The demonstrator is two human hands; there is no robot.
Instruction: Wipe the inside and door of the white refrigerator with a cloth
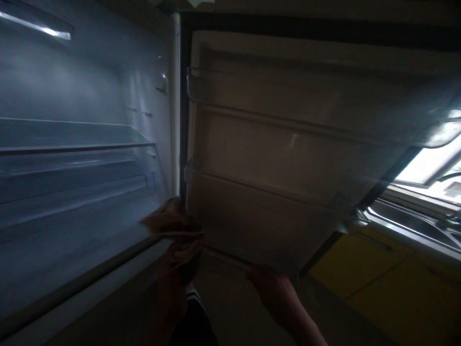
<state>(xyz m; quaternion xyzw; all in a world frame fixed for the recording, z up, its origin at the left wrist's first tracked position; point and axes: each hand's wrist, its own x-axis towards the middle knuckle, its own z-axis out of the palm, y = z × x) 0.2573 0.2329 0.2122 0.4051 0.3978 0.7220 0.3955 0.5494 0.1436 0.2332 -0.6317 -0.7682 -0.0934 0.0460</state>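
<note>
My left hand (pixel 172 269), dark and partly hidden, is closed on a crumpled brown cloth (pixel 175 225). The cloth lies against the lower hinge corner, between the refrigerator (pixel 175 120) and its open door (pixel 266 149). At the door's bottom edge, my right hand (pixel 270 283) is closed with its fingers curled over that edge. The door's inner side faces me and carries clear door bins (pixel 259 185), hard to see in the dim light.
Inside the lit refrigerator are a glass shelf (pixel 72 134) and a clear drawer (pixel 79 187). Beyond the door at right stand yellow cabinets (pixel 363 259) beneath a metal sink (pixel 406 218), with a bright window (pixel 425 166) behind. A foot or leg in dark clothing (pixel 194 317) shows below.
</note>
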